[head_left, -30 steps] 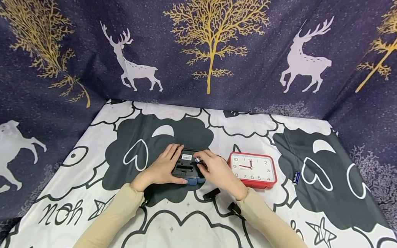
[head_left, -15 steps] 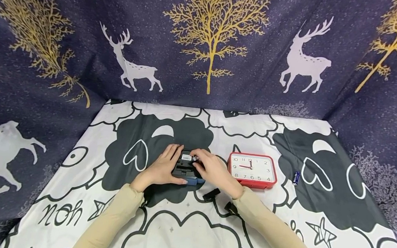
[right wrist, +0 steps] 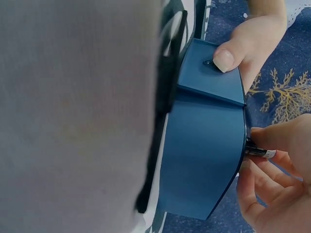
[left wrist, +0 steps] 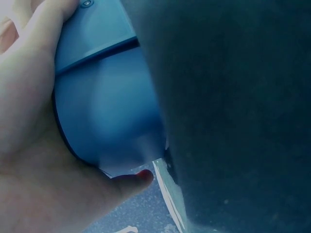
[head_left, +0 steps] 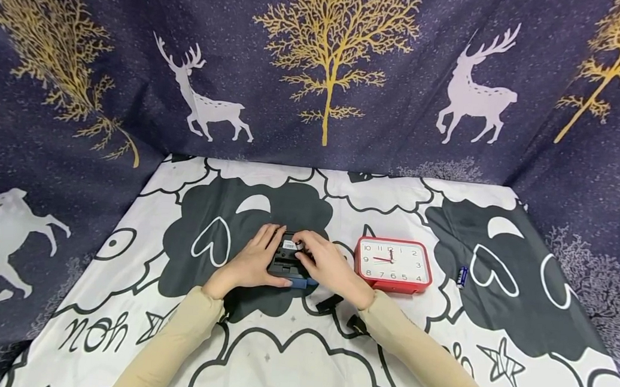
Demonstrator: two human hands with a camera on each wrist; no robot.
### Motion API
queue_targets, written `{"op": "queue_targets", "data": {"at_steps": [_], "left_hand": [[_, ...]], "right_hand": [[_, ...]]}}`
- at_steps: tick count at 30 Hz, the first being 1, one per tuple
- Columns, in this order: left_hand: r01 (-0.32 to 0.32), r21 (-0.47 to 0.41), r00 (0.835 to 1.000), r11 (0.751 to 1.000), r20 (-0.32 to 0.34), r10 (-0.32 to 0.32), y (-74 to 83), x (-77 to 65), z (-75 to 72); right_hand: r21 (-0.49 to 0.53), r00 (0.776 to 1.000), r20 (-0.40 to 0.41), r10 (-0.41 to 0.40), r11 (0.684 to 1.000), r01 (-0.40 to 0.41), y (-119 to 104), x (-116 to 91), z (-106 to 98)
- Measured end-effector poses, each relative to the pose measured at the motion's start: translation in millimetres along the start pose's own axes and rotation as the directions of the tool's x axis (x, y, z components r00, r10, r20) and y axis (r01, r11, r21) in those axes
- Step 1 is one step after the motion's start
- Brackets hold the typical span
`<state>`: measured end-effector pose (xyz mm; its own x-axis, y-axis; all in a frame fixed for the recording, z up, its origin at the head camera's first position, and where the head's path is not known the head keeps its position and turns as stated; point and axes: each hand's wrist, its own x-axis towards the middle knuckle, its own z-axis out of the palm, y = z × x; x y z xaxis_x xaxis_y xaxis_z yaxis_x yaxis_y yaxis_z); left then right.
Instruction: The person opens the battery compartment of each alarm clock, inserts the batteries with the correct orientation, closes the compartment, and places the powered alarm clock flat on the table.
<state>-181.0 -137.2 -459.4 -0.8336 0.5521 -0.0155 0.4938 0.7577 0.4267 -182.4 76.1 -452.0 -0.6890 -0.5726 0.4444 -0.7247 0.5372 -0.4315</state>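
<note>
A blue alarm clock (head_left: 298, 283) lies with its black back facing up; a white label and a battery slot show there. My left hand (head_left: 253, 263) grips its left side, thumb along the near blue edge, as the left wrist view also shows on the blue case (left wrist: 112, 111). Between thumb and fingers, my right hand (head_left: 329, 268) pinches a small battery (right wrist: 261, 152) at the clock's back. Its dark end points into the back, and its pale end shows by the fingertips. The right fingers partly cover the slot in the head view.
A red alarm clock (head_left: 393, 262) stands right of my right hand, dial showing. Farther right lies a blue battery (head_left: 462, 277). A small black cover (head_left: 329, 303) rests on the patterned cloth (head_left: 277, 359) near the blue clock. A dark curtain (head_left: 378, 144) hangs behind.
My right hand has shifted slightly left over the clock's back with the battery, which has tilted in its fingers. The left hand and the clock have stayed put.
</note>
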Motion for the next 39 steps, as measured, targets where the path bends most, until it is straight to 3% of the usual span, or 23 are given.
{"op": "queue_targets", "data": {"at_steps": [22, 39], "left_hand": [[-0.004, -0.005, 1.000, 1.000, -0.002, 0.004, -2.6, -0.4, 0.3], [-0.014, -0.004, 1.000, 1.000, -0.010, 0.014, 0.6, -1.5, -1.9]], "right_hand": [[0.051, 0.999, 0.020, -0.037, 0.998, 0.036, -3.0, 7.2, 2.4], [0.066, 0.999, -0.024, 0.031, 0.997, -0.029, -2.7, 13.2, 5.1]]}}
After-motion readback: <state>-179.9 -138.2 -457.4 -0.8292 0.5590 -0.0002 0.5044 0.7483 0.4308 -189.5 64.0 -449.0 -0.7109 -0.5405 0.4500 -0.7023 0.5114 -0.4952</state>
